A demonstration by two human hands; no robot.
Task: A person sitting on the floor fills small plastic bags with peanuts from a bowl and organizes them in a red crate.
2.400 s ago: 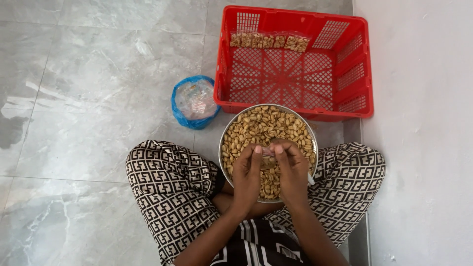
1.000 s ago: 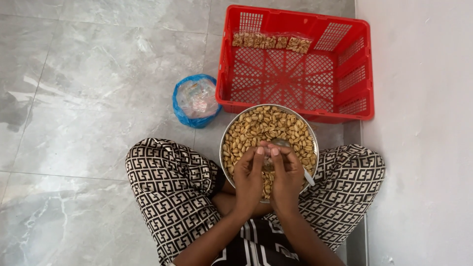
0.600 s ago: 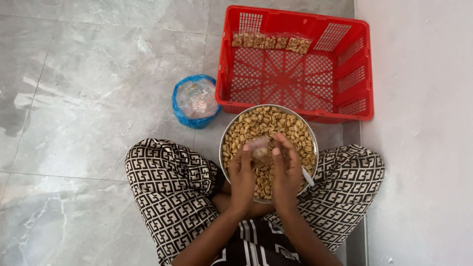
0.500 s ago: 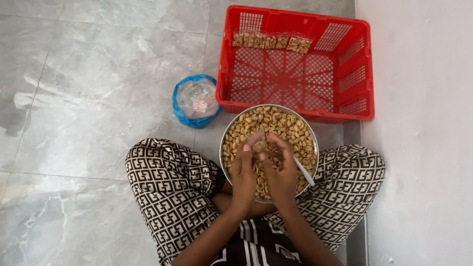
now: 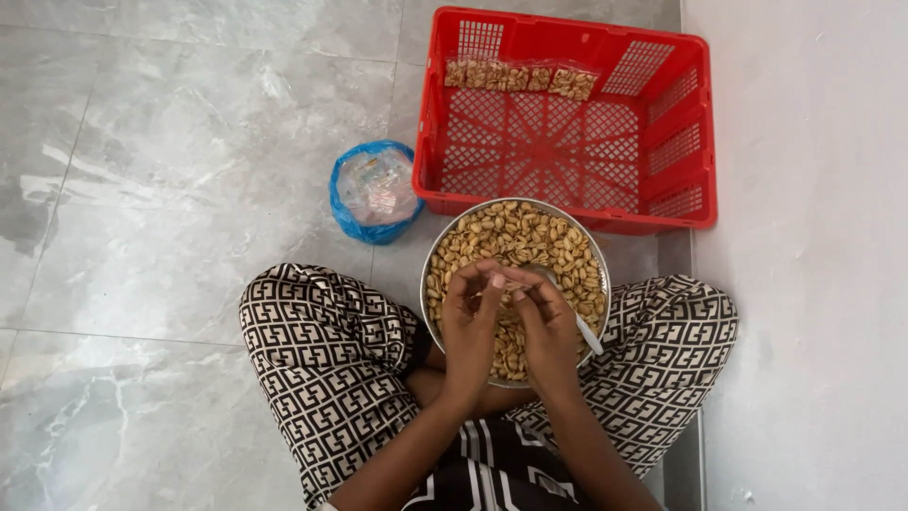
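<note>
Looking down from head cam at lap. Sitting cross-legged on grey marble-look floor tiles, in black-and-white geometric-print trousers.

Resting betw. the knees: round shiny metal bowl heaped w/ pale tan shelled peanuts.

Hovering over near half of bowl, both hands close together, fingertips meeting. Left hand curling inward, thumb and fingers pinching something small at the tips; looks like a small clear plastic bag, too small and blurred to be sure. Right hand gripping a spoon w/ pale handle, handle poking out toward right rim, spoon head pointing at left fingertips, just above the nuts.

Lying on floor just beyond left knee, left of bowl: crumpled blue plastic bag w/ clear plastic bags bunched inside.

Standing beyond bowl, its near wall touching or just behind bowl's far rim: red plastic lattice crate, close to white wall at right. Lying inside crate along its far wall: row of small clear packets of peanuts.
</note>
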